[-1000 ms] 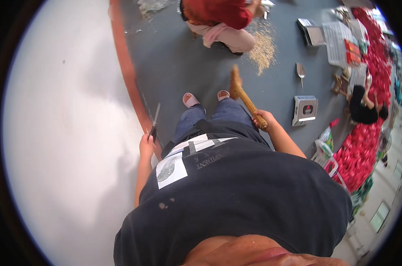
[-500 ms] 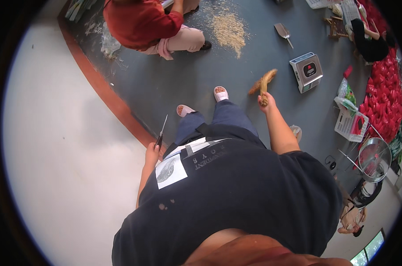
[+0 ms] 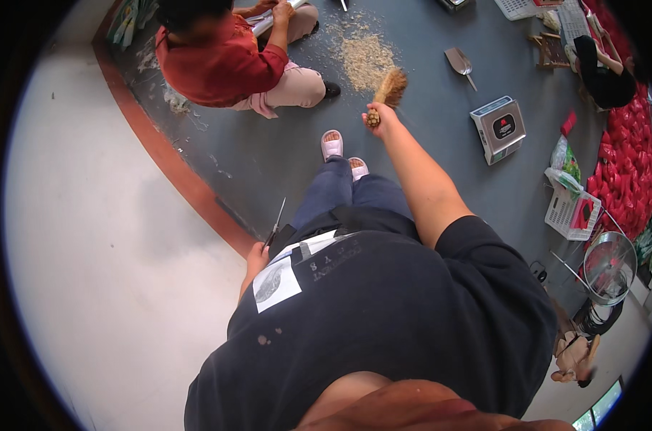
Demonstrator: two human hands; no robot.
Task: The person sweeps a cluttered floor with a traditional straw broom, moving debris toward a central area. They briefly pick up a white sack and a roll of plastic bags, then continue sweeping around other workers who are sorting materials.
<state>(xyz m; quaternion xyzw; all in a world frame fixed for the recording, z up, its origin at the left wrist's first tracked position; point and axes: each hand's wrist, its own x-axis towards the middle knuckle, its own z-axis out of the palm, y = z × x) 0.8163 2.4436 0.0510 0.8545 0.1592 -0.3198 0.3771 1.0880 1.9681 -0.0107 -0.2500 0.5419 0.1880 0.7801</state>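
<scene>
My right hand (image 3: 380, 120) is stretched out ahead, its fingers wrapped round the bound handle of a small straw hand broom (image 3: 392, 87). The broom's brown bristles point away from me, in line with the near edge of a pile of pale flakes (image 3: 367, 59) on the floor. Down by my left hip, my left hand (image 3: 257, 257) is closed on a thin, pointed tool (image 3: 276, 226) with a dark handle. Its slim tip points up and away from me; whether it is a knife or scissors I cannot make out.
A person in a red top (image 3: 222, 68) sits at the far left, close to the flakes. To the right are a metal scoop (image 3: 459, 62), a weighing scale (image 3: 500, 129), a white basket (image 3: 571, 213) and many red bags (image 3: 620, 165). A white wall (image 3: 110, 230) rises on my left.
My right hand has swung left and forward with the broom, towards the flakes. My feet have shifted. The left hand still holds the pointed tool, slightly further right and lower.
</scene>
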